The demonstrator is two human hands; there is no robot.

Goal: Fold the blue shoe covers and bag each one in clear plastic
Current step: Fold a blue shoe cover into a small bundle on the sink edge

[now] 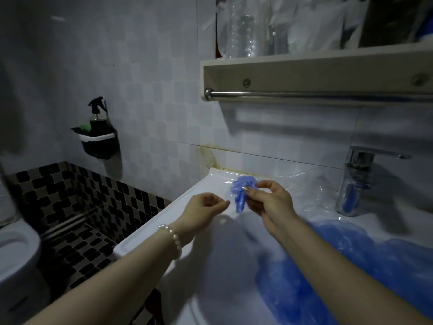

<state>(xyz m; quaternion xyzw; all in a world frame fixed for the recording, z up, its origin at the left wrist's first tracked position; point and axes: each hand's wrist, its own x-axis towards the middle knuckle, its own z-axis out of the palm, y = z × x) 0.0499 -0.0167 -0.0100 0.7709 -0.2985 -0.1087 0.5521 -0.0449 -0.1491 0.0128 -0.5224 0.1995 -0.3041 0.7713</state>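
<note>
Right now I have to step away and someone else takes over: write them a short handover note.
Right hand: pinches a bunched blue shoe cover over the sink ledge.
Left hand: fingers curled, holding nothing visible, just left of the cover.
Clear plastic lies on the ledge by the tap.
Pile of blue covers fills the basin.
Done: none visibly bagged.
Left: fold, bag this one, then the pile.

White ceramic washbasin [164, 221], lower centre, set against a wall of pale square tiles [152, 78]. Chrome mixer tap [358, 165] at right edge. Upper right: cream wall shelf [304, 71] with steel towel rail [316, 95] beneath; clear plastic bottles [243, 26] stand on it. Left of centre: black wall caddy [97, 141] holding a dark spray bottle [97, 113]. Black-and-grey mosaic tiling [77, 202] lower left; white toilet bowl [16, 249] at left edge.
</note>
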